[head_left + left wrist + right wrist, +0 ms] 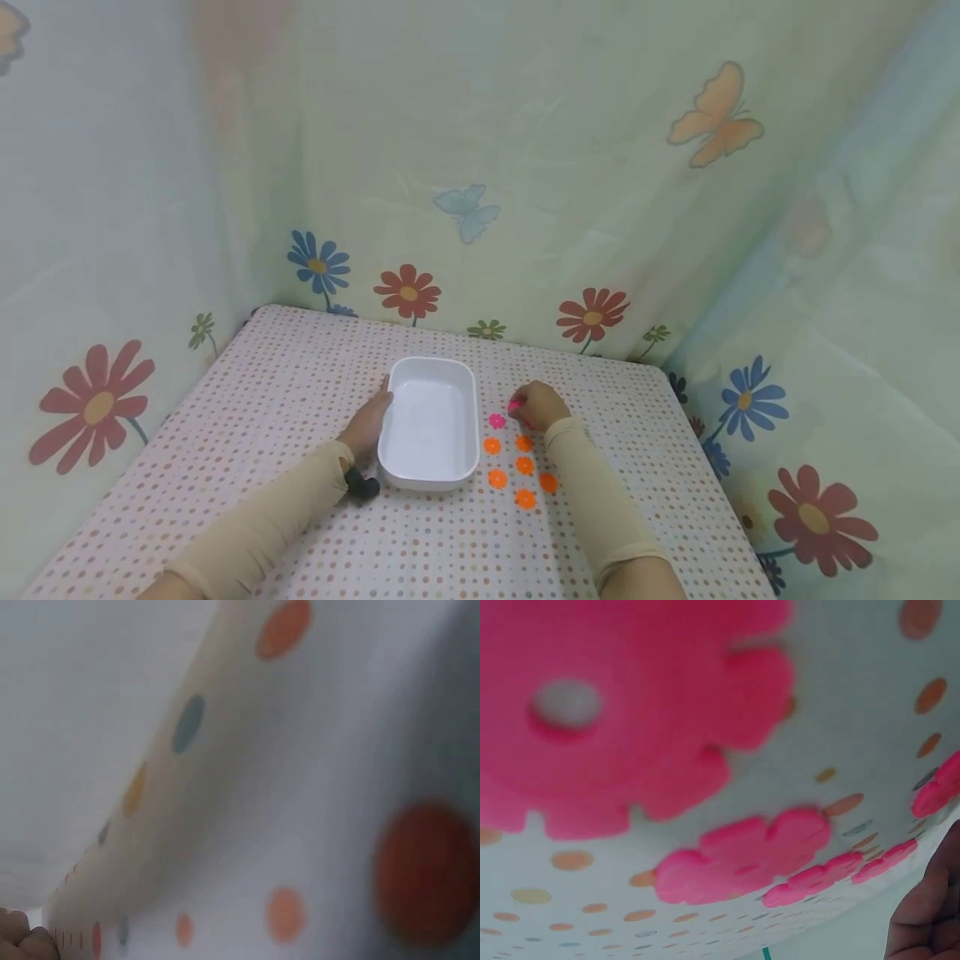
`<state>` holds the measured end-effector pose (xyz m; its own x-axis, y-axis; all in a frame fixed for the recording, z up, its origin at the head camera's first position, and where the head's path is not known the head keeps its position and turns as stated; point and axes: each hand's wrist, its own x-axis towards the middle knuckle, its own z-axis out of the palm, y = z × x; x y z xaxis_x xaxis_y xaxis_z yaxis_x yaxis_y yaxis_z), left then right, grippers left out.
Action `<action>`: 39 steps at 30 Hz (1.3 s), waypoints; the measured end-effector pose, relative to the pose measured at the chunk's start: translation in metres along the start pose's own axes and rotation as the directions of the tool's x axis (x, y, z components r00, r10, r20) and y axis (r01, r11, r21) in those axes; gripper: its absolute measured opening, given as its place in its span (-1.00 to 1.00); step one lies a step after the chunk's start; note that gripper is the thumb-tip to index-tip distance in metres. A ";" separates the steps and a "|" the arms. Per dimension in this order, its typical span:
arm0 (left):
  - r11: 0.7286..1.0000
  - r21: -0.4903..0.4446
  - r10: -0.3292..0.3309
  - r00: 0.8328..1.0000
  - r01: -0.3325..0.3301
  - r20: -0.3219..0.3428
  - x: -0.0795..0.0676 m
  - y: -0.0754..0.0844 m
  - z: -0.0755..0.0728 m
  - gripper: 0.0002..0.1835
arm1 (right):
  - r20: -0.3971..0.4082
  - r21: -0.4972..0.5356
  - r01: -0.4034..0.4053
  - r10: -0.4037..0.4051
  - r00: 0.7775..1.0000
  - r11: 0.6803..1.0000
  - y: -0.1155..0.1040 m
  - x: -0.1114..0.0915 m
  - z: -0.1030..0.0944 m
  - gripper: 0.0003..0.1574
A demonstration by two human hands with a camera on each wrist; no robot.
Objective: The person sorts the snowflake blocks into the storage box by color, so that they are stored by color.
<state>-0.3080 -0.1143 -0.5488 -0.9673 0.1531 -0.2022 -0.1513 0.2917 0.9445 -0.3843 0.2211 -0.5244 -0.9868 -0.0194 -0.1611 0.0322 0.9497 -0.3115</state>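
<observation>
On the pale, dot-patterned tablecloth [315,533], the white, rectangular plastic tray [429,425] at the frame's centre might slide if the left hand [367,422] pushed unevenly; that hand's fingers lie fairly straight along the tray's left wall. Right of centre, the right hand [542,407] bends its fingers down at a thin pink flower-shaped piece [514,406]; whether they pinch it, I cannot tell. So flat an edge could slip from the fingertips, and a dragging wrist might scatter the six orange flower-shaped pieces [525,466] just below.

The tray looks smooth, with rounded corners and a raised rim. The orange pieces lie flat and loosely spaced. The pink ones are bright and scalloped; the nearest, filling the right wrist view's upper left, shows notched petals and a round central hole.
</observation>
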 end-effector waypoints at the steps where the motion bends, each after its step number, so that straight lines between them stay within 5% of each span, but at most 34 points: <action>1: 1.000 -0.007 0.012 1.000 -0.012 0.001 0.001 -0.001 0.000 -0.31 | 0.000 0.007 -0.002 0.002 1.000 1.000 0.001 0.001 -0.001 -0.78; 8: 0.999 -0.020 0.029 1.000 -0.029 -0.006 0.003 -0.007 0.001 -0.31 | -0.040 0.052 0.058 -0.056 0.998 0.997 -0.006 -0.005 -0.014 -0.86; 14: 0.998 -0.061 0.020 1.000 -0.019 0.010 0.002 -0.009 -0.002 -0.31 | -0.185 0.268 0.190 -0.143 0.972 0.944 -0.074 -0.008 -0.042 -0.73; 19: 0.997 -0.057 0.047 0.999 -0.047 0.011 0.003 -0.009 -0.002 -0.30 | -0.077 0.263 0.259 -0.248 0.966 0.929 -0.142 -0.009 -0.035 -0.79; 23: 0.997 -0.064 0.053 0.999 -0.052 0.013 0.001 -0.009 0.003 -0.31 | 0.014 0.236 0.230 -0.240 0.971 0.944 -0.171 -0.007 -0.020 -0.86; 32: 0.996 -0.053 0.070 0.998 -0.070 -0.004 0.004 -0.023 0.013 -0.31 | 0.106 0.229 0.134 -0.162 0.981 0.964 -0.174 0.015 0.026 -0.79; 39: 0.990 -0.020 0.136 0.991 -0.137 -0.012 0.001 -0.015 0.004 -0.31 | 0.026 0.280 0.203 -0.219 0.975 0.938 -0.182 0.022 0.044 -0.85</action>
<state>-0.3059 -0.1151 -0.5645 -0.9812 0.1802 -0.0685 -0.0218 0.2493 0.9682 -0.4048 0.0337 -0.5125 -0.9653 -0.2353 -0.1131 -0.1261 0.7997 -0.5871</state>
